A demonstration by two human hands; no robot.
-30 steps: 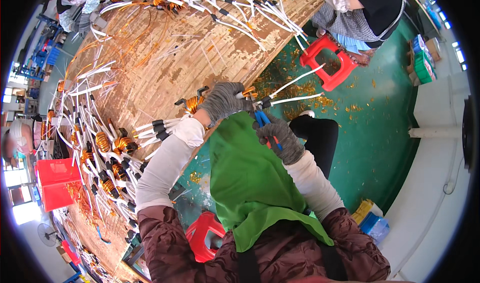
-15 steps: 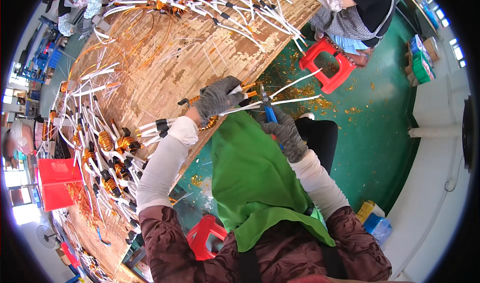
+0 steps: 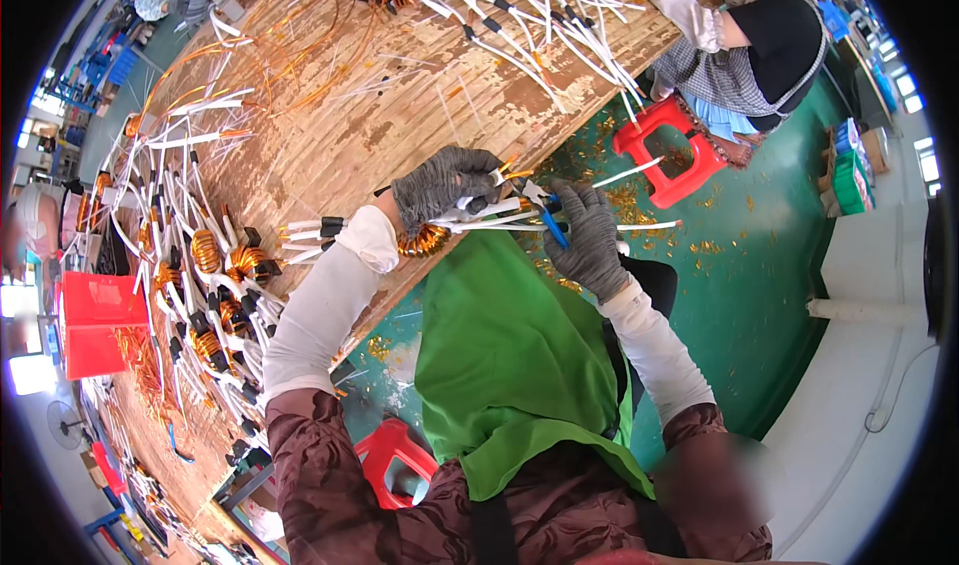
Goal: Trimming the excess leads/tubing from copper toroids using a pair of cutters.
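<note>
My left hand (image 3: 437, 185), in a grey glove, is closed round the white-sleeved leads of a copper-wound coil (image 3: 425, 239) at the table's edge. Below the glove the coil's orange winding shows. Short copper wire ends (image 3: 512, 172) stick out past the fingers. Blue-handled pliers (image 3: 548, 217) are in my right hand (image 3: 589, 233), also grey-gloved and closed on the handles. Their metal jaws are up against the leads beside my left fingers; whether they grip a wire I cannot make out. Two white-sleeved leads (image 3: 639, 227) run on to the right, behind my right hand.
More coils with white leads (image 3: 205, 255) are heaped on the worn wooden table (image 3: 330, 135) at left, others at the far side. A person in a checked apron (image 3: 699, 75) sits beyond the red stool (image 3: 671, 155). Copper scraps litter the green floor (image 3: 729, 295).
The pliers have turned from pointing upward to leaning left, their jaws now at the copper ends. My left hand has rolled, and more of the coil shows. The view has shifted slightly.
</note>
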